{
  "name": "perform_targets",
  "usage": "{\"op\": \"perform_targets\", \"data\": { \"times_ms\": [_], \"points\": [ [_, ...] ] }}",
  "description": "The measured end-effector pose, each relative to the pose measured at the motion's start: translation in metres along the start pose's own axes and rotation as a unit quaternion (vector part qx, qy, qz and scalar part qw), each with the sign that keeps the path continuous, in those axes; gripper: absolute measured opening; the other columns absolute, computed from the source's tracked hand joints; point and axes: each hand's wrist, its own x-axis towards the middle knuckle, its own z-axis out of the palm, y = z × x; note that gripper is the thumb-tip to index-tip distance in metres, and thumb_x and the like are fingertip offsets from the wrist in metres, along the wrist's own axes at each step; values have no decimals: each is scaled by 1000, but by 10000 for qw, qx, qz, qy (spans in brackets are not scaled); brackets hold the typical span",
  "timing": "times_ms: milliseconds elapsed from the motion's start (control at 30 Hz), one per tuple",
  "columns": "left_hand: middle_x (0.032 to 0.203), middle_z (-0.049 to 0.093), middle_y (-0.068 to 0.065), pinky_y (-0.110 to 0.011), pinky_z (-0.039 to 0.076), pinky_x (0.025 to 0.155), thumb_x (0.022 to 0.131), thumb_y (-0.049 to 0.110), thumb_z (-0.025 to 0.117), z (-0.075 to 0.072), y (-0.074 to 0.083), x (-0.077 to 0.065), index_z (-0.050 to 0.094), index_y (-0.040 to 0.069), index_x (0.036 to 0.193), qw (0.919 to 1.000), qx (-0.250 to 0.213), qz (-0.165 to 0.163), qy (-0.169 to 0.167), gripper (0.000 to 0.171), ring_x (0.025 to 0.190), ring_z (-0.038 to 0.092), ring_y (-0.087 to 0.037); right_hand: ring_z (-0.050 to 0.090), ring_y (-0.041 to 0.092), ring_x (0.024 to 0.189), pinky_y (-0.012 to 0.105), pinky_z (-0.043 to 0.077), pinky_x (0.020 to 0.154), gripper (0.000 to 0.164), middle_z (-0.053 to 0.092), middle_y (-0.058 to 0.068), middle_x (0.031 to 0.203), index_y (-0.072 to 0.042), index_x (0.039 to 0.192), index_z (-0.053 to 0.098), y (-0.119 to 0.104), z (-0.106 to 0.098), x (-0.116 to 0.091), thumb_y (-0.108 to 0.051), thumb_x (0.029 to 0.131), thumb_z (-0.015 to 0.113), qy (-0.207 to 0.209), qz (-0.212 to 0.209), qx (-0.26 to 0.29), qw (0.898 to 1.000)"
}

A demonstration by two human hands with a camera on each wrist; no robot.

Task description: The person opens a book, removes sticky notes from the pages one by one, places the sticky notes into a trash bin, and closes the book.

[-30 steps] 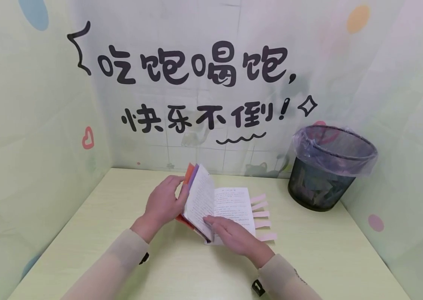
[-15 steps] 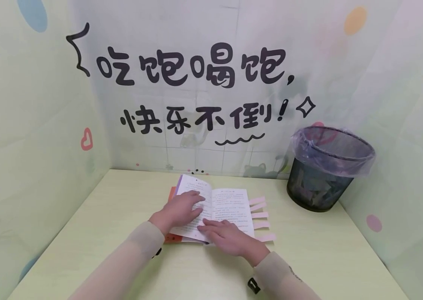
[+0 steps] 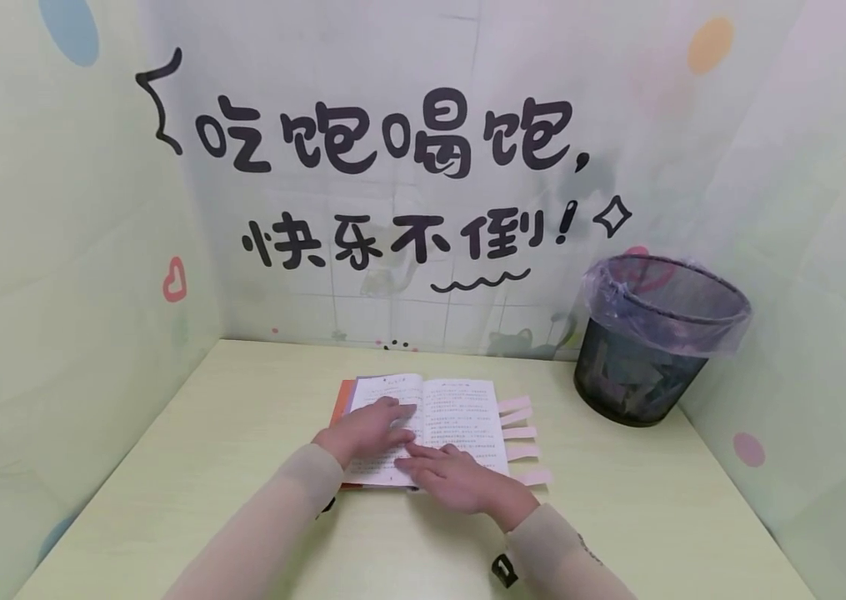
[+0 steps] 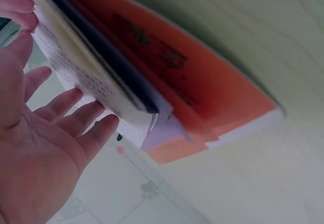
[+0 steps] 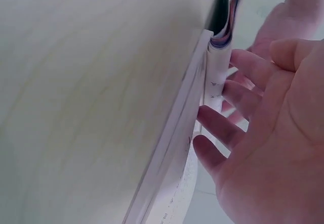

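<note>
Left hand (image 3: 368, 430) and right hand (image 3: 454, 478) rest palm-down on the opened book (image 3: 462, 417), fingers (image 4: 98, 134) spread, nearly straight (gripping nothing).
</note>
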Motion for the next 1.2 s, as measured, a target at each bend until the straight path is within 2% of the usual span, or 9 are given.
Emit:
{"op": "perform_targets", "data": {
  "times_ms": [133,333,433,633,833,1033,1200],
  "points": [
    [152,36,-10,-53,32,109,100,45,58,4,-5,-1,41,27,151,9999,124,13,9,57,135,32,-28,23,20,139,60,17,112,46,27,-1,156,-23,148,46,1,-3,0,-33,110,22,-138,-126,205,9996],
    [149,39,-11,-52,37,106,99,43,60,4,-10,-3,40,27,151,9993,346,160,40,58,131,39,-29,24,20,139,60,18,112,47,28,1,156,-20,146,49,3,-8,2,-29,109,23,-207,-322,284,9989],
    [151,35,-12,-52,38,105,99,41,61,2,-11,-3,40,27,151,9989,392,233,43,58,130,40,-30,24,20,139,60,18,112,46,29,2,155,-20,146,50,3,-10,2,-28,109,24,-205,-326,318,9988],
    [155,30,-10,-52,35,107,101,38,58,1,-13,-4,37,26,153,9984,406,394,9,57,133,35,-29,24,20,139,60,18,112,45,28,3,156,-20,146,50,2,-9,1,-29,109,26,-196,-291,270,9990],
    [153,33,-9,-55,35,106,102,42,55,1,-10,-3,31,32,155,9987,458,228,-75,59,132,37,-33,24,22,139,61,17,112,44,26,0,156,-22,146,50,2,-6,1,-32,109,26,-173,-273,293,9990],
    [154,32,-7,-58,33,106,102,42,55,3,-8,-2,32,33,154,9978,623,104,-204,58,132,35,-37,22,21,139,62,16,112,44,22,0,158,-21,146,49,2,-6,0,-30,110,27,-120,-312,265,9991],
    [155,30,-5,-59,31,108,102,42,55,3,-10,-3,31,33,154,9985,498,74,-219,58,134,32,-38,22,22,140,61,18,112,43,25,2,157,-22,145,50,4,-7,-1,-26,109,27,-78,-261,241,9993]
  ]
}}
